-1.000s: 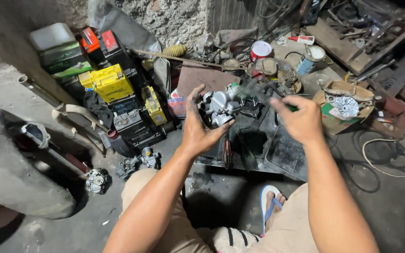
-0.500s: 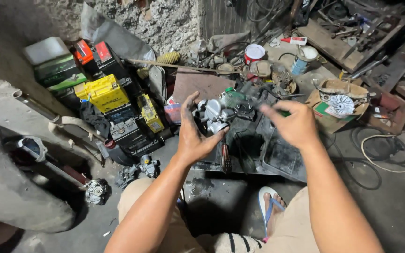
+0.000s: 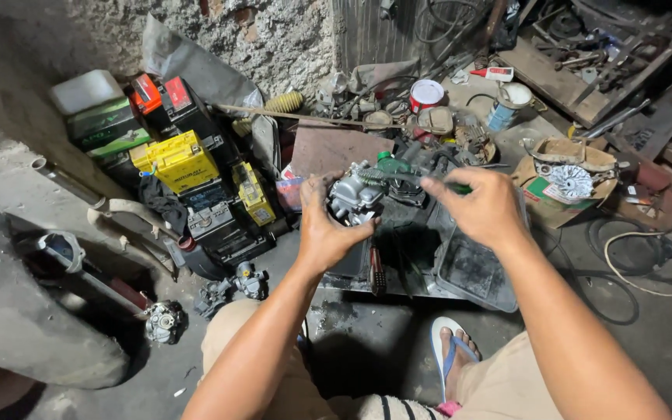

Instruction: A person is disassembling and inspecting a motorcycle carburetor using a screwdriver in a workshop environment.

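Here we see yellow boxy batteries [image 3: 180, 161] stacked left by the wall, red-lidded can [image 3: 426, 94] behind, left hand [image 3: 328, 229] clasping a grey carburetor [image 3: 354, 196] over the black tray [image 3: 472, 272], right hand [image 3: 485, 208] pinching a green-handled tool [image 3: 398, 176].

Left hand [image 3: 328, 229] fingers curled in grip, right hand [image 3: 484, 206] fingers pinched

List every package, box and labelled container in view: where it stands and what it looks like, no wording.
Yellow box: left, by the wall; rectangular, black print.
Green boxes: far left, stacked; flat, under a white block.
Red-topped black boxes: behind the yellow one.
Red and white tin: top centre, round.
Blue and white can: right of the tin.
Cardboard box: right, open, brown and green.
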